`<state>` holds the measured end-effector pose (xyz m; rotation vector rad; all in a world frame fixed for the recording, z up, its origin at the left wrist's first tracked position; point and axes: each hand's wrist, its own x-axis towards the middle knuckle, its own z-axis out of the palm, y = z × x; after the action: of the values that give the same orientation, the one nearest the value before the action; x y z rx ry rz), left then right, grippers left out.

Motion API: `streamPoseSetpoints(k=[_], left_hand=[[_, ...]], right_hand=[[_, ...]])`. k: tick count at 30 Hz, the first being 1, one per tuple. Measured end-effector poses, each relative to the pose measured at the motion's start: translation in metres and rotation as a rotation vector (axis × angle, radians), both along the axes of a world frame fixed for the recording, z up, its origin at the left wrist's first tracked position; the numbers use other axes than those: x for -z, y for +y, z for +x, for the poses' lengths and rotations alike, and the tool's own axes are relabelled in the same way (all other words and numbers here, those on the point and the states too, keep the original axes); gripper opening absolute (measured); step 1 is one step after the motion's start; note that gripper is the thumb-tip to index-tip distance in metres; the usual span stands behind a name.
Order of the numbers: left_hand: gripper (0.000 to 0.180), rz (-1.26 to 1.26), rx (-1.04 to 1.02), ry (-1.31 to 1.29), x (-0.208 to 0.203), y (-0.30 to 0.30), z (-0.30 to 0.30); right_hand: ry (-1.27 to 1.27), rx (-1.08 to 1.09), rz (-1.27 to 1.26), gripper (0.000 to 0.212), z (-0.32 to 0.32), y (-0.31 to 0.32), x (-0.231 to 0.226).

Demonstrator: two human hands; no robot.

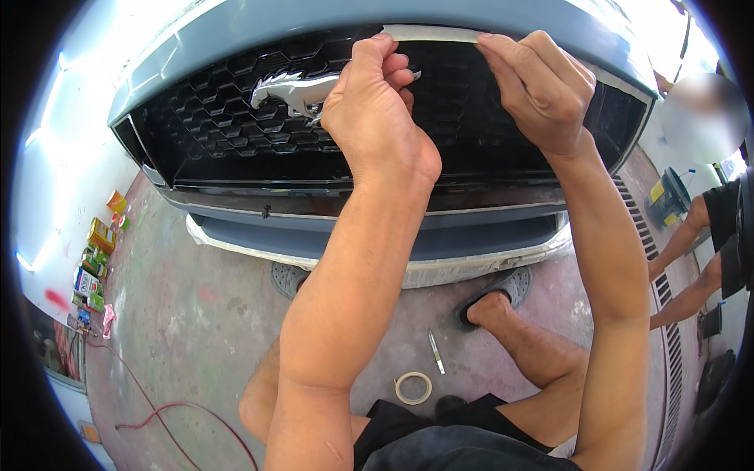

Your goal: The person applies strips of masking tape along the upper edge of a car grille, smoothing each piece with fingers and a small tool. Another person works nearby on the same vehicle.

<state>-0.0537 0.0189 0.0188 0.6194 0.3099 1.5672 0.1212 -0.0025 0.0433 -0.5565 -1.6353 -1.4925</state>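
Note:
A grey-blue car front bumper (236, 31) with a black honeycomb grille (228, 133) and a chrome horse emblem (287, 88) fills the upper picture. A strip of pale masking tape (432, 33) runs along the grille's top edge. My left hand (377, 102) pinches the tape's left end with fingers bent. My right hand (538, 86) presses the tape's right end against the edge with its fingertips.
On the concrete floor between my legs lie a roll of masking tape (413, 388) and a slim knife (436, 351). Cans and boxes (94, 267) line the left wall, with a red cable (169, 408) nearby. Another person (707, 235) bends at the right by a floor grate (667, 314).

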Motion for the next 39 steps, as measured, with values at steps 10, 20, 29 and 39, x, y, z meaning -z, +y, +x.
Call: streamPoseSetpoints(k=[10,20,29,39], left_hand=[[0.012,0.008,0.012,0.008,-0.0031,0.0032,0.0019],[0.014,0.030,0.021,0.025,-0.0032,0.0039,0.0063],[0.017,0.031,0.023,0.057,-0.0037,0.0049,0.0066],[0.019,0.036,0.019,0.076,-0.0040,0.0060,0.0069]], right_hand=[[0.021,0.022,-0.014,0.013,0.0014,-0.0014,-0.0006],[0.044,0.061,-0.034,0.013,0.0049,-0.0053,0.0006],[0.056,0.071,-0.033,0.015,0.0034,-0.0079,0.0014],[0.095,0.064,-0.040,0.013,0.0018,-0.0066,0.0058]])
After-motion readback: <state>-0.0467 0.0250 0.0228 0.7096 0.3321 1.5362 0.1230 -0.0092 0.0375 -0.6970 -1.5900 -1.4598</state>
